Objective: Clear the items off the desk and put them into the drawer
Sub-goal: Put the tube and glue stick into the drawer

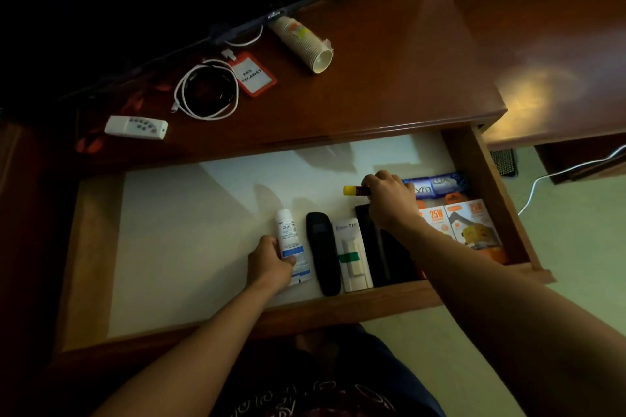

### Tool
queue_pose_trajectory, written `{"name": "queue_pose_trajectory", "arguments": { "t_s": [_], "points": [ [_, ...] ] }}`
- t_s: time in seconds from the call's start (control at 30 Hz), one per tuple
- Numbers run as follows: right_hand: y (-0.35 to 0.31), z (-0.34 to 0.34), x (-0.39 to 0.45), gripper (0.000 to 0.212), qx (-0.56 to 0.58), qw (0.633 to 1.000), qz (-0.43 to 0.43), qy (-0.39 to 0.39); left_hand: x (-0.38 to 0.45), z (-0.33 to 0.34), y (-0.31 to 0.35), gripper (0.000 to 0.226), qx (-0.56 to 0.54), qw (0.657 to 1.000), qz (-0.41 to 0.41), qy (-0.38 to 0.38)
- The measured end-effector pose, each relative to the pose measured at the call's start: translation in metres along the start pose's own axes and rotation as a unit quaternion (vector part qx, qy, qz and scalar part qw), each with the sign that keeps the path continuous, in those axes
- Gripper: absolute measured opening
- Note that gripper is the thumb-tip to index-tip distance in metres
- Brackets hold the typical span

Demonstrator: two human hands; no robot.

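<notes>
In the open wooden drawer [487, 200], the left hand [269, 262] grips a white-and-blue tube [294, 247]; the right hand's [389, 203] fingers curl round what looks like a yellow-capped stick [352, 191].

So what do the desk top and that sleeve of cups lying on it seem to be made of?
Desk top: wood or wood veneer with a glossy varnish, judging by its reddish-brown tone and the lamp glare on it. Stack of cups: probably paper, matte cream with printed colours, apparently in a clear plastic sleeve.
</notes>
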State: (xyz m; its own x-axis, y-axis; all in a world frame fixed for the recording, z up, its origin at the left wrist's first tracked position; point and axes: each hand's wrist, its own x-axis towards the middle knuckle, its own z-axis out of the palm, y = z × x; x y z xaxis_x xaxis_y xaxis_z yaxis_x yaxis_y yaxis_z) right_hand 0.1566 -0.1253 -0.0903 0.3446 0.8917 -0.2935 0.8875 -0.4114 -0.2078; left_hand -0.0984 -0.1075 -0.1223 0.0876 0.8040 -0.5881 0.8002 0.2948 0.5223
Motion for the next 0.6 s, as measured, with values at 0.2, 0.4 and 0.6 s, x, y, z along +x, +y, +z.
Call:
{"name": "queue_pose_trajectory", "arguments": {
  "t_s": [0.2, 0.4, 0.6],
  "points": [
    [0.007, 0.009, 0.008, 0.036, -0.028, 1.0, -0.006, -0.013, 0.003, 0.003, -0.005, 0.033, 0.024, 0.999, 0.008, -0.023],
    [0.01, 0.014, 0.013, 0.036, -0.085, 0.996, -0.006, -0.013, 0.002, 0.012, -0.005, 0.036, 0.08, 0.994, 0.023, -0.067],
    [0.013, 0.017, 0.018, 0.034, -0.123, 0.992, -0.009, -0.024, 0.0, 0.019, -0.007, 0.045, 0.116, 0.99, 0.033, -0.075]
  ]
}}
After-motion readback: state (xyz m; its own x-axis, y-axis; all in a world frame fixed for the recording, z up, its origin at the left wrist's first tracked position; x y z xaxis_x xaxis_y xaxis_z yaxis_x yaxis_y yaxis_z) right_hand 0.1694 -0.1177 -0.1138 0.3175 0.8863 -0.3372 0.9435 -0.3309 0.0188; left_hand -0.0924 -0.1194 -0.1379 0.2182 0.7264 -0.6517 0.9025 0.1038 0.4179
